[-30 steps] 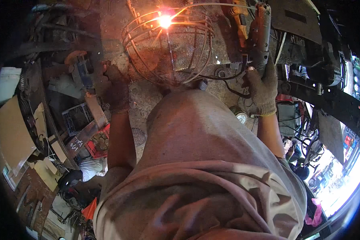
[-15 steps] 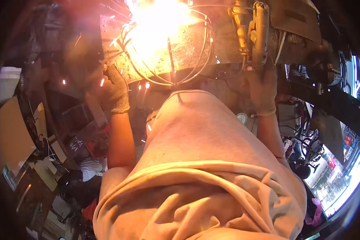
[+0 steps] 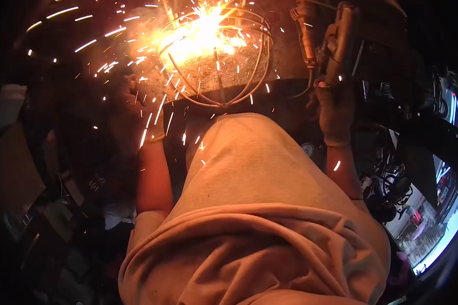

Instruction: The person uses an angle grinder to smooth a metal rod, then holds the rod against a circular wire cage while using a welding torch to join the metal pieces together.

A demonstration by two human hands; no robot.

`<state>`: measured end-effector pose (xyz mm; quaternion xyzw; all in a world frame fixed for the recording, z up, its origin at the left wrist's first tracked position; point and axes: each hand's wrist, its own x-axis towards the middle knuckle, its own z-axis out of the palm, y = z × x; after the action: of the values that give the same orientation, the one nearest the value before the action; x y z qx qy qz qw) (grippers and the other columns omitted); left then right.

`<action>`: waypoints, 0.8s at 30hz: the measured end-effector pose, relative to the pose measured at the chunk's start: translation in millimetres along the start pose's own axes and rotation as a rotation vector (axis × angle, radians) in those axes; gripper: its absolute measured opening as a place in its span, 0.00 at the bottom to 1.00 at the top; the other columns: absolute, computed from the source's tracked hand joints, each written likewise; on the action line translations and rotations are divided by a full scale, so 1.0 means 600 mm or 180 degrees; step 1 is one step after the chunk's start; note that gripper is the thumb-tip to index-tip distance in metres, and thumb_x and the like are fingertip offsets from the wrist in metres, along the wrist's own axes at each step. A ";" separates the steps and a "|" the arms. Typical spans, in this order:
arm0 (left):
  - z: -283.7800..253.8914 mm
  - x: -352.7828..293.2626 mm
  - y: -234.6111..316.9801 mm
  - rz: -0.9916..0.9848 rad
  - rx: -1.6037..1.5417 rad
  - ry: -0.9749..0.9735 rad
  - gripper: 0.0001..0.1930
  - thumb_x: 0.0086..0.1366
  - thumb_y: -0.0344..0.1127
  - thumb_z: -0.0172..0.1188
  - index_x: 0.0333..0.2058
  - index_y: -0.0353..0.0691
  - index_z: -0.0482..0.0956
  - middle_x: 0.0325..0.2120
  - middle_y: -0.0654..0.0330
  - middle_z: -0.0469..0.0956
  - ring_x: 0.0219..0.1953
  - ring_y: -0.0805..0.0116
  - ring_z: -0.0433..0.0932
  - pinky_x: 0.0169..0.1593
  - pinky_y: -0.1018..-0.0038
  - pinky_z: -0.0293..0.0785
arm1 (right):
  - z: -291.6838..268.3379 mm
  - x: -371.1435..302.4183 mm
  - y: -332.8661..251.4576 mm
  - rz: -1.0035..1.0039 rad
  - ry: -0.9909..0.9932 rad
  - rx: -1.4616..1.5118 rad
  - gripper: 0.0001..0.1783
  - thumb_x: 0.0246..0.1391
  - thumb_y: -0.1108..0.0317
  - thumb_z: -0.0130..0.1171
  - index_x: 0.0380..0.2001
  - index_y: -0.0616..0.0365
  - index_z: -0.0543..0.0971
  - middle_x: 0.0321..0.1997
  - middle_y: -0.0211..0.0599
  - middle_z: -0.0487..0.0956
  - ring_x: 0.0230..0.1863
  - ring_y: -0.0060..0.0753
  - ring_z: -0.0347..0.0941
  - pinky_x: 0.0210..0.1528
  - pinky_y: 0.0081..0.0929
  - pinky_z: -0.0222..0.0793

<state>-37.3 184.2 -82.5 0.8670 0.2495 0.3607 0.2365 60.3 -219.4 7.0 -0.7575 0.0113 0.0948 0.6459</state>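
My right hand point(image 3: 335, 114), in a knitted work glove, is wrapped round the handle of a welding electrode holder point(image 3: 343, 43). Left of the holder lies an orange-yellow corded power tool point(image 3: 305, 38). A round wire cage point(image 3: 263, 56) of bent rods stands on a rough metal work surface point(image 3: 239, 68). The welding arc glares at the cage's far side, hiding the rods there. At the cage's left, my gloved left hand point(image 3: 155, 114) looks closed, its fingers dim behind sparks; what they hold cannot be made out.
Sparks fly left and down over my left forearm. Fabric covers my knees point(image 3: 244, 152), close to the cage's near edge. Cardboard pieces point(image 3: 15, 168) and dark clutter lie at the left. On the right are tangled cables point(image 3: 392, 188) and a bright opening point(image 3: 432, 239).
The arc's glare has shrunk and the surroundings have darkened. More sparks now spread to the left. The electrode holder has shifted slightly right; both hands stay nearly in place.
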 end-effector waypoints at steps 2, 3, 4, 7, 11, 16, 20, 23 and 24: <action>0.002 -0.002 -0.005 -0.0369 -0.0310 -0.0204 0.13 0.76 0.41 0.53 0.43 0.36 0.78 0.38 0.56 0.75 0.39 0.66 0.74 0.43 0.67 0.72 | 0.008 -0.002 -0.022 -0.0589 0.0449 -0.1795 0.33 0.63 0.65 0.64 0.67 0.64 0.67 0.58 0.44 0.77 0.54 0.36 0.77 0.59 0.32 0.74; 0.002 -0.002 -0.006 -0.0525 -0.0449 -0.0293 0.13 0.76 0.41 0.52 0.44 0.36 0.78 0.39 0.57 0.75 0.40 0.67 0.74 0.44 0.67 0.72 | 0.001 -0.001 -0.002 -0.0900 0.0639 -0.2226 0.32 0.64 0.65 0.64 0.67 0.65 0.68 0.58 0.45 0.77 0.54 0.35 0.77 0.58 0.31 0.73; 0.001 -0.005 -0.004 -0.0714 -0.0586 -0.0341 0.13 0.76 0.40 0.52 0.44 0.36 0.77 0.40 0.57 0.75 0.41 0.67 0.74 0.45 0.67 0.72 | 0.001 0.002 0.004 -0.1236 0.0841 -0.2643 0.31 0.64 0.65 0.64 0.66 0.66 0.68 0.59 0.45 0.77 0.54 0.34 0.77 0.57 0.29 0.73; -0.004 0.002 -0.008 -0.0279 -0.0725 -0.0315 0.17 0.77 0.45 0.53 0.34 0.38 0.76 0.27 0.65 0.71 0.31 0.72 0.70 0.37 0.70 0.68 | 0.003 0.009 -0.011 -0.1092 0.0499 -0.1723 0.30 0.63 0.66 0.63 0.65 0.67 0.69 0.55 0.43 0.79 0.51 0.32 0.77 0.54 0.30 0.73; 0.009 0.005 -0.023 -0.0321 -0.1078 -0.0141 0.17 0.76 0.47 0.54 0.35 0.38 0.77 0.28 0.64 0.75 0.33 0.70 0.75 0.40 0.68 0.71 | -0.002 0.009 -0.004 -0.0865 0.0410 -0.1962 0.31 0.63 0.66 0.61 0.66 0.64 0.68 0.49 0.39 0.81 0.46 0.30 0.78 0.49 0.30 0.75; 0.014 0.001 -0.017 0.0224 -0.0675 0.0336 0.14 0.74 0.41 0.57 0.43 0.35 0.80 0.37 0.57 0.81 0.44 0.65 0.79 0.52 0.66 0.74 | 0.011 0.003 -0.027 0.0190 0.0212 -0.1437 0.44 0.57 0.53 0.65 0.71 0.65 0.63 0.53 0.52 0.81 0.53 0.46 0.81 0.54 0.39 0.75; 0.009 -0.008 -0.070 0.0198 -0.0435 -0.0031 0.18 0.71 0.43 0.61 0.50 0.33 0.78 0.45 0.53 0.80 0.50 0.60 0.78 0.57 0.64 0.73 | 0.001 0.006 -0.006 -0.0127 0.0168 -0.1550 0.44 0.58 0.54 0.64 0.71 0.66 0.61 0.51 0.51 0.82 0.49 0.43 0.82 0.51 0.38 0.76; 0.004 -0.015 -0.064 -0.0004 -0.0290 -0.0208 0.29 0.68 0.53 0.64 0.56 0.34 0.75 0.51 0.50 0.77 0.54 0.55 0.77 0.61 0.60 0.71 | 0.005 0.003 -0.007 -0.0145 0.0132 -0.1303 0.43 0.59 0.56 0.63 0.72 0.66 0.61 0.52 0.51 0.82 0.49 0.41 0.81 0.51 0.37 0.76; 0.008 -0.014 -0.059 -0.0088 -0.0244 -0.0149 0.30 0.68 0.54 0.64 0.56 0.34 0.75 0.51 0.50 0.77 0.54 0.55 0.77 0.60 0.60 0.72 | 0.010 0.000 -0.012 -0.0136 0.0106 -0.1137 0.43 0.60 0.57 0.63 0.72 0.66 0.61 0.52 0.51 0.82 0.49 0.40 0.81 0.51 0.37 0.76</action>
<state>-48.2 205.0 -110.5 0.8620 0.2418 0.3464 0.2802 60.8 -212.4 13.3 -0.8617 -0.0111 0.0689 0.5026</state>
